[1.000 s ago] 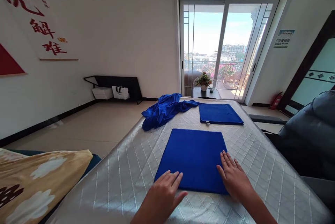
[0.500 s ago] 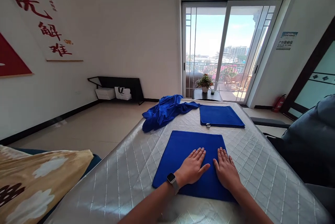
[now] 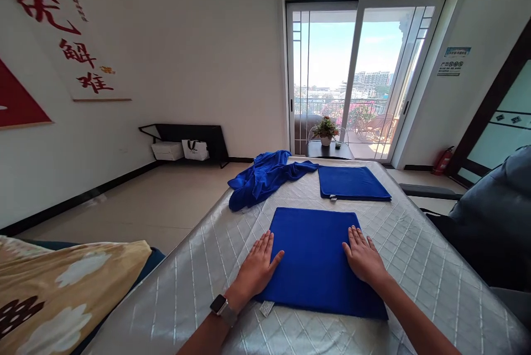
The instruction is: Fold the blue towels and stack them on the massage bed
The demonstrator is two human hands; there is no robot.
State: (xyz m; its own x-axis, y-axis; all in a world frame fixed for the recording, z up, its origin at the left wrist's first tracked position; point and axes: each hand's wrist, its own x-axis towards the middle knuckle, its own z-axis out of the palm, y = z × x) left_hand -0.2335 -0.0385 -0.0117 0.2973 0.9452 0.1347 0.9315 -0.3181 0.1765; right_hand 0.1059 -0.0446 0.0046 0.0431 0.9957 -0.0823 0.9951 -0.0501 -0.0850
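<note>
A folded blue cloth (image 3: 312, 261) lies flat in front of me on a silver quilted cover (image 3: 194, 288). On its left edge rests my left hand (image 3: 258, 266), palm down with the fingers stretched out and a watch on the wrist. My right hand (image 3: 364, 254) lies flat along the opposite edge, fingers extended. A small white label (image 3: 266, 308) sticks out at the near left corner. Beyond it is another folded blue cloth (image 3: 352, 182), also with a label. To that one's left lies a crumpled blue cloth (image 3: 265, 181). Neither hand grips anything.
A tan patterned blanket (image 3: 83, 283) is at the lower left. The dark padded chair (image 3: 498, 205) stands on the right. Past the far end are a small table with a potted plant (image 3: 326, 131) and a sliding glass door (image 3: 365, 78). A black shelf (image 3: 191, 142) stands by the wall.
My left hand went from the near left corner to the middle of the folded cloth, then back out to its left edge. My right hand has stayed near the right edge.
</note>
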